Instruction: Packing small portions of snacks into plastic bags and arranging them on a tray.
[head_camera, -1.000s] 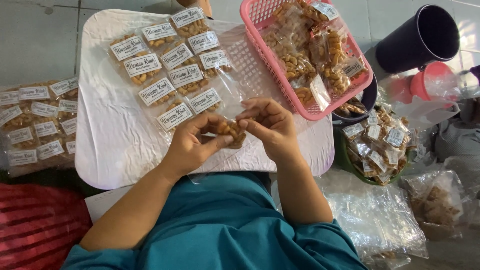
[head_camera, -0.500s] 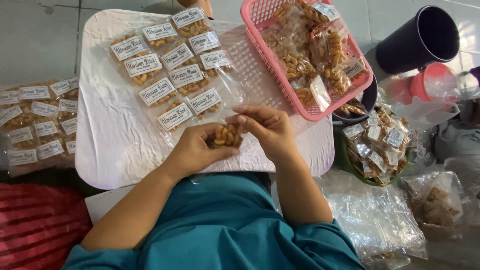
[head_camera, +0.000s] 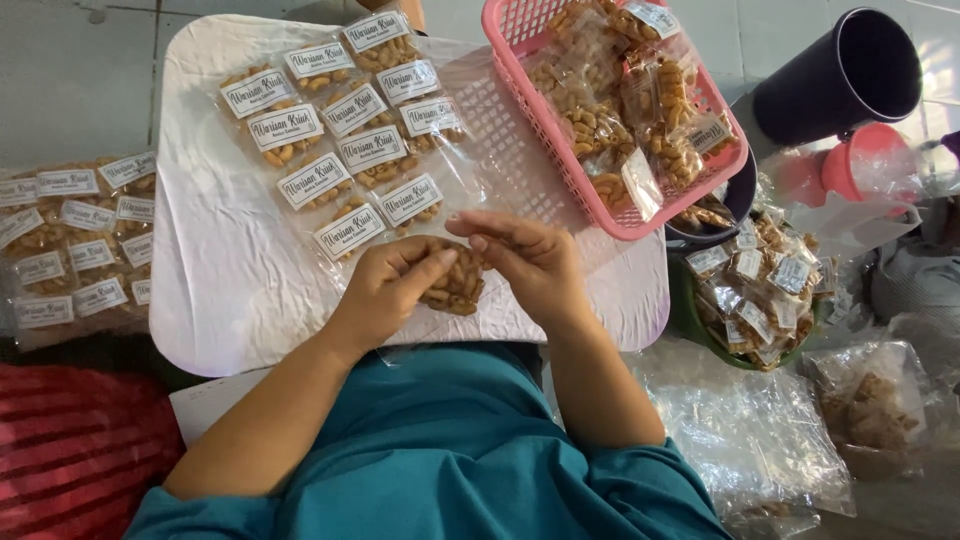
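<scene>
Both forearms reach forward from the teal-sleeved body and meet over the near edge of the white tray (head_camera: 210, 300), wrists bent inward. The left hand (head_camera: 390, 285) is curled, thumb stretched across the top of a small snack bag (head_camera: 455, 283) that it grips from the left. The bag sits between the two hands, just above the tray's near rim. The right hand (head_camera: 530, 255) lies palm down against the bag's right side, fingers loosely bent and pinching its upper edge. Labelled packets (head_camera: 345, 130) lie in rows beyond the hands, and a pink basket (head_camera: 520, 90) of unsealed bags stands to the right.
</scene>
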